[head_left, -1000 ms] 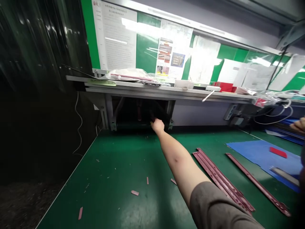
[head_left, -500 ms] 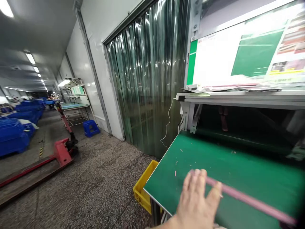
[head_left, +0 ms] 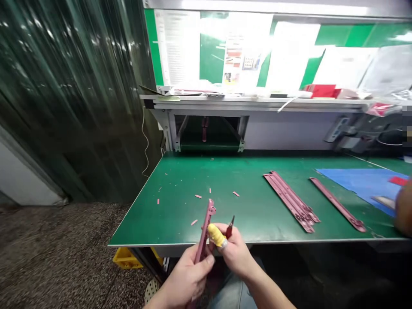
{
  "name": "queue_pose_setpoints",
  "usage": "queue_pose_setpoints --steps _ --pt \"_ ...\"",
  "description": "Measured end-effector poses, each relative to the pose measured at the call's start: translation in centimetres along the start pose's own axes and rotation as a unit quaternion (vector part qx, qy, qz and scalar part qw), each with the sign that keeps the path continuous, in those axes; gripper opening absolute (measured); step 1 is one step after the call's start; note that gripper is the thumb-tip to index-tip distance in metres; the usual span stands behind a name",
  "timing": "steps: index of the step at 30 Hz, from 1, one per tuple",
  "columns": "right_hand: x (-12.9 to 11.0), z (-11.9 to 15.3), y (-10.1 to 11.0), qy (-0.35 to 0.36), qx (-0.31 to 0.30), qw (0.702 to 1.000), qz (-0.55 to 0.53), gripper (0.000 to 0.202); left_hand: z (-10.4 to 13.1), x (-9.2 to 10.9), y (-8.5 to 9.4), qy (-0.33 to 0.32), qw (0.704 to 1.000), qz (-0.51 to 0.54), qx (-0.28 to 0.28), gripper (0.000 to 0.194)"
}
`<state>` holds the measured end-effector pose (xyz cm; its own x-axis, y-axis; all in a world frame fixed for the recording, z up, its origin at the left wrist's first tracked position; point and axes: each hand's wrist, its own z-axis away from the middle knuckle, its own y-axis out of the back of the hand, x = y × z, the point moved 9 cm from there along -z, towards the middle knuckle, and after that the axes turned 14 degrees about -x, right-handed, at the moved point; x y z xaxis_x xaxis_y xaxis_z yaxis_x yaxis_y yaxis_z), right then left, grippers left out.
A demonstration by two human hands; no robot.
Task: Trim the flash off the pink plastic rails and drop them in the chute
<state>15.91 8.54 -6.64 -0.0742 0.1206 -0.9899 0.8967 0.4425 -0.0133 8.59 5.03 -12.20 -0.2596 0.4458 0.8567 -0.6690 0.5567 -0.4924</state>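
My left hand (head_left: 189, 272) is closed around the lower part of a long narrow pink plastic strip (head_left: 206, 227), tilted upright in front of the table edge. Close beside it, my right hand (head_left: 233, 251) grips a small red-handled tool (head_left: 229, 230) whose dark pointed tip sticks up. A yellow wrap (head_left: 216, 236) covers my right thumb, which is against or very near the strip. Several matching pink strips (head_left: 289, 201) lie side by side on the green table (head_left: 174, 171), and a single strip (head_left: 336, 204) lies to their right.
Small pink scraps (head_left: 198, 196) are scattered on the table. A blue sheet (head_left: 363, 182) lies at the right, near another person's blurred hand (head_left: 404, 208). A shelf (head_left: 257, 103) with papers crosses the back. A yellow crate (head_left: 127, 257) stands below the left corner.
The view has swung right onto the table. My left hand, earlier spread over a pink strip at the table, now holds a strip up; my right hand with the red-handled tool has come into view.
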Motion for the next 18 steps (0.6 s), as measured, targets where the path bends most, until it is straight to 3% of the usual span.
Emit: queue_pose_setpoints --steps 4,9,12,15,18 --pt "2.0 -1.0 0.2 -0.049 -0.009 0.998 0.026 0.052 0.9 -0.7 0.6 0.043 0.998 0.033 0.013 0.050" --pt "3.1 -2.0 5.2 -0.063 0.039 0.989 0.127 0.047 2.1 1.0 4.2 0.030 0.994 -0.017 0.107 0.041" --pt "2.1 -1.0 7.1 -0.057 0.056 0.979 0.187 0.027 3.0 2.6 5.6 0.021 0.989 -0.066 0.127 0.042" --pt "0.3 0.2 6.2 -0.042 0.021 0.973 0.226 0.020 3.9 3.9 5.6 0.013 0.987 -0.091 0.133 0.063" --pt "-1.9 1.1 4.4 -0.013 -0.001 0.961 0.278 0.025 4.3 3.7 4.3 0.033 0.993 -0.032 0.111 0.061"
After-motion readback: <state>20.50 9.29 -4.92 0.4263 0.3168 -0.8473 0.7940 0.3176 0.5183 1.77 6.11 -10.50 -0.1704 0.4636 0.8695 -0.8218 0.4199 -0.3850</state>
